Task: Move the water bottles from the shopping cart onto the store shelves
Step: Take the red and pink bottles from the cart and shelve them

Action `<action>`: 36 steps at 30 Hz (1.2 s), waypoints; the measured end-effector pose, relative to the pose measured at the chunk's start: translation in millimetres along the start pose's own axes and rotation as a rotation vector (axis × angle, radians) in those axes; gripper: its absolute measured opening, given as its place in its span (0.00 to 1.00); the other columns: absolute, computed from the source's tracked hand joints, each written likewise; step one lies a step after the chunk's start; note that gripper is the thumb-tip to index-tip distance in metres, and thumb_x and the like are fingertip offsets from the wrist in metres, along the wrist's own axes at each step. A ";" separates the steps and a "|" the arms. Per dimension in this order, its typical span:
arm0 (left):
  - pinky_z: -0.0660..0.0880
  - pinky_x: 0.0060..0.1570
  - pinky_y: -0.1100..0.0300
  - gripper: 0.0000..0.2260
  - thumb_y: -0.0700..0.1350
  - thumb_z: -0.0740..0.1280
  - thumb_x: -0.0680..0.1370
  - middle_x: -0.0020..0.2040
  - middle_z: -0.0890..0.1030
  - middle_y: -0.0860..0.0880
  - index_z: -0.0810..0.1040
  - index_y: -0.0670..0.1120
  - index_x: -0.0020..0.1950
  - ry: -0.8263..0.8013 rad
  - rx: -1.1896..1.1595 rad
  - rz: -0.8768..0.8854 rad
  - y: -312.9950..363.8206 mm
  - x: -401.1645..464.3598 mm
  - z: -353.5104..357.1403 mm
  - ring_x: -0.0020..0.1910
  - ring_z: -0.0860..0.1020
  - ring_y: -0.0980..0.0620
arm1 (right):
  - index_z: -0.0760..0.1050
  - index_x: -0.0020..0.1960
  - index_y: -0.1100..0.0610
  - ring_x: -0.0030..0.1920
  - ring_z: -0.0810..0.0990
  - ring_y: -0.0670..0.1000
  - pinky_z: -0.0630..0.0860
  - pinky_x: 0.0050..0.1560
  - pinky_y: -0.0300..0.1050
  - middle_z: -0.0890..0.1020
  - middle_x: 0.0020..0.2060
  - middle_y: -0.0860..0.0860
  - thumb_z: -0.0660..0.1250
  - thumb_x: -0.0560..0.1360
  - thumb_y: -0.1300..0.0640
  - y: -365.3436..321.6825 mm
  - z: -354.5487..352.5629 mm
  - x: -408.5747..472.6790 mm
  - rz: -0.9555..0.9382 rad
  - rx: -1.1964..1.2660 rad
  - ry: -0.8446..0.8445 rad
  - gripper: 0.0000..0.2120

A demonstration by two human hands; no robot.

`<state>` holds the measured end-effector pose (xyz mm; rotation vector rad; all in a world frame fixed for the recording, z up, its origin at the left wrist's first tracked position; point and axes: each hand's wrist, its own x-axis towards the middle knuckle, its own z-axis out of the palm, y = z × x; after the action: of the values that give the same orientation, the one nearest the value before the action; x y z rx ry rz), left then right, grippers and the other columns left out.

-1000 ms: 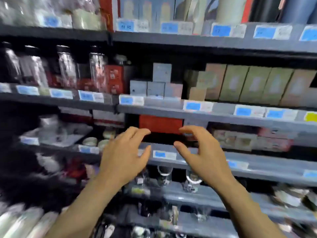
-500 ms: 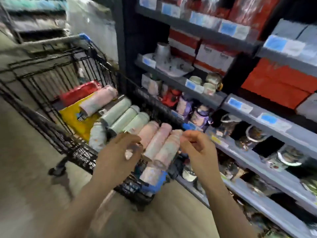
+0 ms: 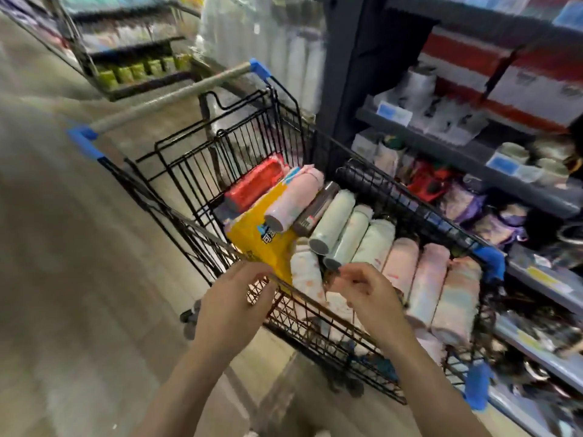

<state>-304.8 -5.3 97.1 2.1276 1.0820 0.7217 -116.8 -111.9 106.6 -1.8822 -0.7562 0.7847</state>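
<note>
The right hand [image 3: 366, 294] covers the near ends of the pale water bottles [image 3: 353, 234] lying in the shopping cart [image 3: 284, 127], and the left hand [image 3: 233, 307] hides part of the cart's near rim. Goods on the store shelves [image 3: 473, 159] are smeared by motion blur, perhaps cups and pouches. Both forearms run off the bottom edge.
</note>
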 end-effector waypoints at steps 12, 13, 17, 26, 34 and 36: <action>0.73 0.47 0.67 0.13 0.54 0.64 0.74 0.46 0.76 0.61 0.81 0.51 0.54 -0.068 0.158 -0.011 -42.6 91.6 -13.1 0.46 0.75 0.63 | 0.72 0.55 0.44 0.54 0.75 0.45 0.76 0.55 0.46 0.76 0.54 0.44 0.69 0.76 0.52 11.4 44.6 109.4 0.144 -0.048 -0.106 0.10; 0.71 0.47 0.71 0.13 0.54 0.64 0.74 0.46 0.77 0.61 0.81 0.50 0.54 -0.059 0.167 -0.014 -45.1 101.7 -15.4 0.46 0.74 0.65 | 0.71 0.54 0.42 0.54 0.75 0.45 0.76 0.54 0.47 0.75 0.54 0.43 0.68 0.76 0.52 7.8 45.9 118.9 0.148 -0.038 -0.129 0.10; 0.70 0.45 0.69 0.19 0.59 0.61 0.73 0.46 0.79 0.59 0.82 0.50 0.55 -0.043 0.198 -0.050 -53.1 140.0 -8.6 0.44 0.75 0.66 | 0.69 0.54 0.42 0.51 0.75 0.41 0.77 0.53 0.47 0.74 0.55 0.44 0.68 0.76 0.52 -0.3 39.8 150.5 0.136 -0.049 -0.148 0.11; 0.73 0.48 0.55 0.16 0.51 0.67 0.77 0.57 0.78 0.49 0.75 0.49 0.65 -0.147 0.367 -0.185 -98.2 283.2 28.7 0.50 0.76 0.51 | 0.68 0.59 0.44 0.48 0.72 0.36 0.67 0.40 0.30 0.73 0.57 0.45 0.68 0.76 0.50 29.0 34.7 183.0 0.284 -0.149 -0.056 0.14; 0.70 0.62 0.45 0.27 0.53 0.66 0.75 0.66 0.68 0.45 0.62 0.53 0.73 -0.379 0.432 -0.256 -162.1 337.3 65.3 0.65 0.70 0.42 | 0.64 0.69 0.46 0.63 0.71 0.49 0.72 0.59 0.45 0.67 0.67 0.47 0.68 0.76 0.50 1.7 87.9 238.9 0.284 -0.249 0.101 0.24; 0.68 0.64 0.45 0.30 0.54 0.66 0.76 0.68 0.68 0.44 0.59 0.52 0.75 -0.409 0.425 -0.258 -173.9 339.8 71.1 0.66 0.68 0.41 | 0.60 0.73 0.47 0.66 0.69 0.50 0.70 0.62 0.46 0.63 0.70 0.47 0.67 0.76 0.49 -5.3 106.5 260.5 0.249 -0.308 0.126 0.29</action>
<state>-166.2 339.4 -16.0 2.2774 1.3234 -0.0784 -42.4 145.3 19.7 -2.3131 -0.5952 0.7242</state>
